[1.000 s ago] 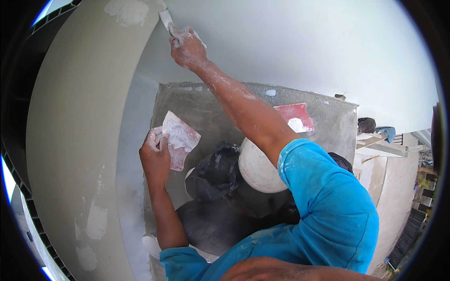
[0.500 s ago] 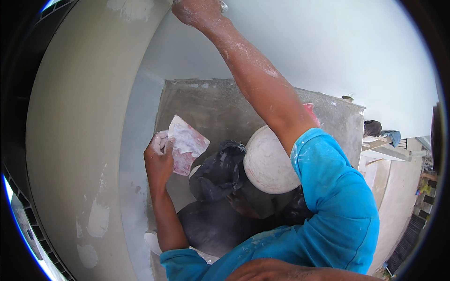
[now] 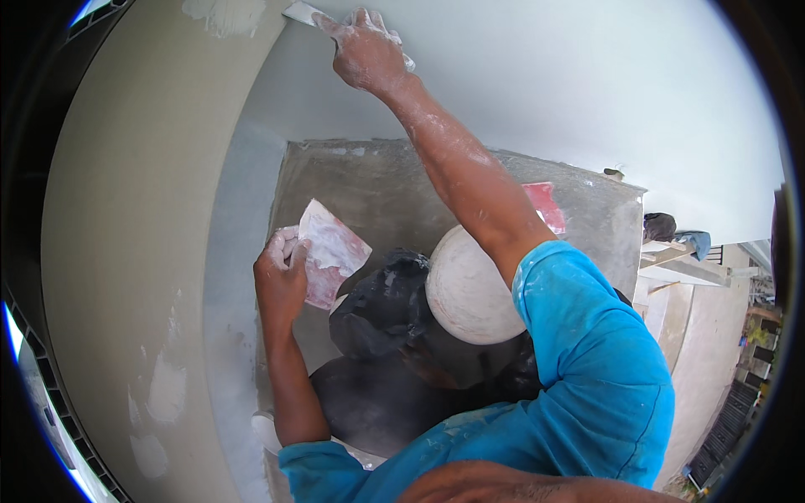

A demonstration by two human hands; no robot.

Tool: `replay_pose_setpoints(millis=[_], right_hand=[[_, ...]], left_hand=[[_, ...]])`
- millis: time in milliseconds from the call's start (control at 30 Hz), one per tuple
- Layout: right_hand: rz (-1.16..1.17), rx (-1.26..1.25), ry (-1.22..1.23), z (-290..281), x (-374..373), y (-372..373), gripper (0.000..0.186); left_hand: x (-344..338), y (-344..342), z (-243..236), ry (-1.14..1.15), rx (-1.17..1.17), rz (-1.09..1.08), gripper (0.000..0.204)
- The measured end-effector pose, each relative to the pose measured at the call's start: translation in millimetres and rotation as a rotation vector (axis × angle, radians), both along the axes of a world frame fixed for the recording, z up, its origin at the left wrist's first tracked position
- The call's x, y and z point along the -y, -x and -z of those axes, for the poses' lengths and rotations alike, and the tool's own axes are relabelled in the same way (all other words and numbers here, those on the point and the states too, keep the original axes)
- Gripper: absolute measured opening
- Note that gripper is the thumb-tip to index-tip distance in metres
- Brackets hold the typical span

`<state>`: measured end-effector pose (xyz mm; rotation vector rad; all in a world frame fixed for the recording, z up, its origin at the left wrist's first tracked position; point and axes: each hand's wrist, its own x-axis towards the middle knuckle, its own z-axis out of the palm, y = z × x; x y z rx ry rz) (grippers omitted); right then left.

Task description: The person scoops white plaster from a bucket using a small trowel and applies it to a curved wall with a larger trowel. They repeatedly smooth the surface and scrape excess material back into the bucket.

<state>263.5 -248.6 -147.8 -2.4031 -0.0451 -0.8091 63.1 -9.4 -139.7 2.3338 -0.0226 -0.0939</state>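
Right hand (image 3: 369,52) gripping scraper (image 3: 303,14) at wall (image 3: 520,75) edge; left hand (image 3: 283,272) pinching white-smeared red sheet (image 3: 333,250). White bucket (image 3: 470,293) below right forearm (image 3: 453,163).

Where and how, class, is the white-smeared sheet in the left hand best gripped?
Pinch the sheet at its left edge, coming from the left, as the left hand does: it looks thin and broad, reaches out rightward, and white smears cover much of its face, so an edge pinch likely avoids most of them.

I see bright, soft light on the wall (image 3: 537,75) at one o'clock, foggy blur at six, bent edges.
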Motion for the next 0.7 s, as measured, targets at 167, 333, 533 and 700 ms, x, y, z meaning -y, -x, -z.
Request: replay_pose_setpoints(millis=[167, 333, 533, 700], right_hand=[[-0.137, -0.316, 0.047, -20, 29, 31, 0.043], [-0.839, -0.527, -0.769, -2, 65, 96, 0.053], [-0.993, -0.451, -0.336, 17, 40, 141, 0.058], [-1.052, -0.454, -0.245, 29, 42, 153, 0.036]], left_hand=[[3, 5, 0, 0.050, 0.024, -0.063, 0.021], [-1, 9, 12, 0.864, -0.091, -0.178, 0.029], [8, 0, 19, 1.218, -0.194, -0.093, 0.032], [6, 5, 23, 1.243, -0.042, -0.077, 0.034]])
